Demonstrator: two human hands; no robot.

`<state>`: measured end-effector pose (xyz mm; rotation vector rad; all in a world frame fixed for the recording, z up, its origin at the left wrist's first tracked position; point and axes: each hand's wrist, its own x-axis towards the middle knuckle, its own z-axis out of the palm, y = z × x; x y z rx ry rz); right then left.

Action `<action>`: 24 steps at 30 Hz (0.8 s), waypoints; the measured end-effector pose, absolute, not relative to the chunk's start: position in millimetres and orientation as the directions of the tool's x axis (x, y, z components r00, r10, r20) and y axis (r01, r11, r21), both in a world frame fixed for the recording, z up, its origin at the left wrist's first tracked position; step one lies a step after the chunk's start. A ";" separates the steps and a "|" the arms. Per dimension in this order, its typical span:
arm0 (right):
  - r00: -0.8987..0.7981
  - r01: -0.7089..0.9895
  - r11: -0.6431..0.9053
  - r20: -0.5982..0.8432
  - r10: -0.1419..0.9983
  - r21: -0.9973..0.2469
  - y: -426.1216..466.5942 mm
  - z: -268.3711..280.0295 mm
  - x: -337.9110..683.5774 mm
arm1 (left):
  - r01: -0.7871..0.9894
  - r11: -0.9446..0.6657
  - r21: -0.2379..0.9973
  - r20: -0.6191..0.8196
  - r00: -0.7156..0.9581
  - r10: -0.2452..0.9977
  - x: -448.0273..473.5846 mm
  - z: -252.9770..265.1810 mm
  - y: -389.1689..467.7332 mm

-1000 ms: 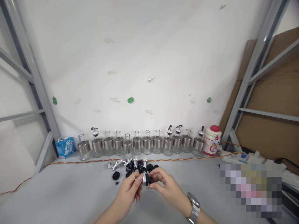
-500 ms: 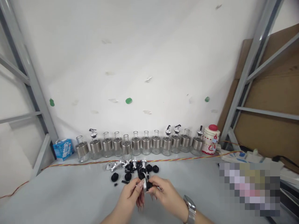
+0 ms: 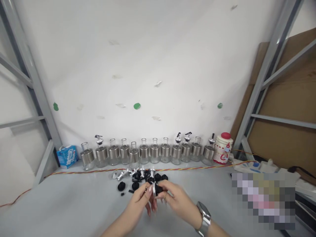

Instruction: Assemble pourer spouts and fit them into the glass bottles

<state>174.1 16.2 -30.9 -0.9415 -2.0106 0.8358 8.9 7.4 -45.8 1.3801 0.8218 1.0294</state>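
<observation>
Both hands meet low in the middle of the view around one small piece, a silver and black bottle pourer [image 3: 155, 189]. My left hand [image 3: 142, 197] is closed on its silver part, with thumb and fingers pinching. On the other side my right hand [image 3: 171, 194], with a watch on the wrist, grips the black ribbed stopper end. Just beyond the fingers lies a pile of silver spout pieces [image 3: 123, 173] and black stoppers [image 3: 121, 186], partly hidden by the hands. A small black piece [image 3: 122, 194] lies left of them.
Several glass bottles with steel sleeves [image 3: 114, 153] stand in a row along the wall, some with pourers on top. A blue carton [image 3: 67, 157] is at left, a red-lidded canister [image 3: 222, 148] at right. A twisted wire [image 3: 192, 169] crosses the table before a power strip [image 3: 269, 167].
Both hands have moved slightly up toward the pile with the pourer. Its silver and black parts look closer together and are turned more sideways. The view has shifted a little.
</observation>
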 end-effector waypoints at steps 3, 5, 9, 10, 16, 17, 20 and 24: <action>-0.503 0.458 0.656 0.434 0.747 -0.599 15.3 -23.9 180.7 | -0.121 -0.052 0.991 0.095 0.377 0.921 9.6 -42.1 5.2; -0.528 0.478 0.687 0.446 0.723 -0.548 15.1 -23.9 182.7 | -0.098 -0.062 0.993 0.092 0.346 0.934 9.8 -40.9 2.4; -0.482 0.519 0.627 0.407 0.776 -0.581 12.9 -24.9 181.8 | -0.043 -0.147 0.988 0.153 0.273 0.950 10.5 -37.0 -3.6; -0.479 0.523 0.613 0.391 0.786 -0.593 11.7 -24.6 180.6 | -0.031 -0.162 0.986 0.165 0.256 0.952 10.7 -36.5 -4.5; -0.514 0.266 0.416 0.237 0.824 -0.870 7.5 -33.0 166.1 | 0.119 -0.221 0.968 0.196 0.190 0.962 10.5 -48.9 -2.1; -0.514 0.216 0.357 0.205 0.833 -0.909 8.3 -36.3 163.9 | 0.143 -0.214 0.966 0.188 0.179 0.966 10.4 -52.1 -1.4; -0.489 0.170 0.290 0.175 0.855 -0.942 11.8 -44.9 160.3 | 0.168 -0.189 0.968 0.167 0.133 0.977 10.4 -59.7 -0.3; -0.460 0.224 0.328 0.197 0.866 -0.918 12.0 -48.5 159.9 | 0.153 -0.178 0.972 0.158 0.134 0.978 9.6 -65.0 0.8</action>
